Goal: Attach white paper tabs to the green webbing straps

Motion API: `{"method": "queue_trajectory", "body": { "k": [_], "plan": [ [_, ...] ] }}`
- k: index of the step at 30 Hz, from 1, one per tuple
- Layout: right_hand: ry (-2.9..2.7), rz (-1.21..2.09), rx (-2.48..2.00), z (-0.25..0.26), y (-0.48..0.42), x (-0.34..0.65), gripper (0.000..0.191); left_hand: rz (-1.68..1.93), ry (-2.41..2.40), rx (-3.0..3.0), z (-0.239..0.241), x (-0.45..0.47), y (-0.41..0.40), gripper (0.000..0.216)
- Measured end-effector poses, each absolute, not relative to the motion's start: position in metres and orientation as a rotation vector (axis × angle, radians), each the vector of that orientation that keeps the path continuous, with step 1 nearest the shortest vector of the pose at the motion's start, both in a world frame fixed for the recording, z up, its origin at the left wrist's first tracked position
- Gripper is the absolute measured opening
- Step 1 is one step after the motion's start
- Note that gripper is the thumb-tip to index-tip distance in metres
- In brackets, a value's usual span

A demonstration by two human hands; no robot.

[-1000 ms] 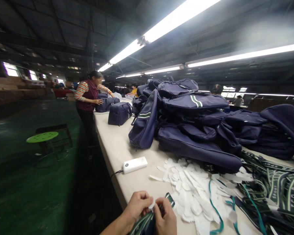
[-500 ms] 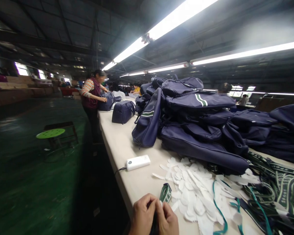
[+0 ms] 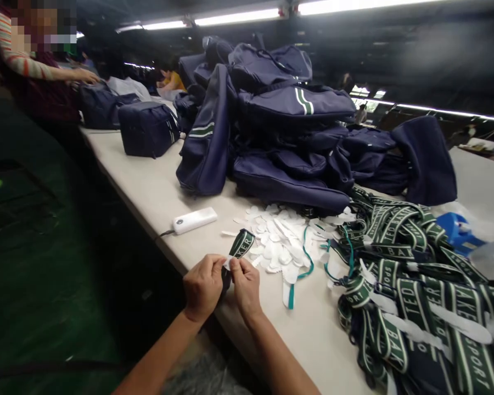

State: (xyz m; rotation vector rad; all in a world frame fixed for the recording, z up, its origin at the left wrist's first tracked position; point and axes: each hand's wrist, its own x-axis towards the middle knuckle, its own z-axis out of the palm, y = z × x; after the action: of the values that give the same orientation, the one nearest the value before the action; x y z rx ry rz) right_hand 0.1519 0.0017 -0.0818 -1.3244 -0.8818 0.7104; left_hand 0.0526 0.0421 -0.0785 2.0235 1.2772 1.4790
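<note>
Both hands meet at the near edge of the long pale table (image 3: pixel 148 192), and between them they pinch a dark green webbing strap (image 3: pixel 239 245) lettered in white. The left hand (image 3: pixel 202 286) is closed with thumb and forefinger nipping a small white piece (image 3: pixel 227 263) at the strap's lower part, while the right hand (image 3: pixel 246 285) presses its fingertips onto the same spot from the other side, so both are clamped on the strap and the white piece together. The strap's free end rises just above the knuckles, tilted toward the far side. Just beyond it lies a scatter of white paper cut-outs (image 3: pixel 280 241) with a teal cord (image 3: pixel 302 269) looping through them. A white power bank (image 3: pixel 195 220) with a cable sits near the table's left edge, a little beyond the hands. To the right, a large tangle of green lettered straps (image 3: pixel 411 263) covers the near right part of the table, with a blue object (image 3: pixel 456 230) behind it. A heap of navy bags (image 3: pixel 280 131) fills the middle of the table. Farther along the left edge stands a single navy bag (image 3: pixel 147 129), and there a person in a striped sleeve (image 3: pixel 20 57) handles another bag (image 3: pixel 99 104)
</note>
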Motion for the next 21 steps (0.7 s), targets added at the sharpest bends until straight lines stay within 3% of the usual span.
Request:
{"method": "queue_trajectory", "body": {
  "k": [9,13,21],
  "plan": [
    [-1.006,0.554,-1.446,-0.089,0.001,0.154,0.043,1.549,1.271,1.919,-0.071,0.056,0.048,0.024],
    [-0.902,0.709,-1.359,-0.09,0.003,0.156,0.044,1.507,1.293,1.727,-0.067,0.056,0.044,0.023],
    [-0.828,0.902,-1.298,-0.098,0.01,0.151,0.048,1.252,1.189,1.079,-0.069,0.062,0.053,0.045]
  ]
}}
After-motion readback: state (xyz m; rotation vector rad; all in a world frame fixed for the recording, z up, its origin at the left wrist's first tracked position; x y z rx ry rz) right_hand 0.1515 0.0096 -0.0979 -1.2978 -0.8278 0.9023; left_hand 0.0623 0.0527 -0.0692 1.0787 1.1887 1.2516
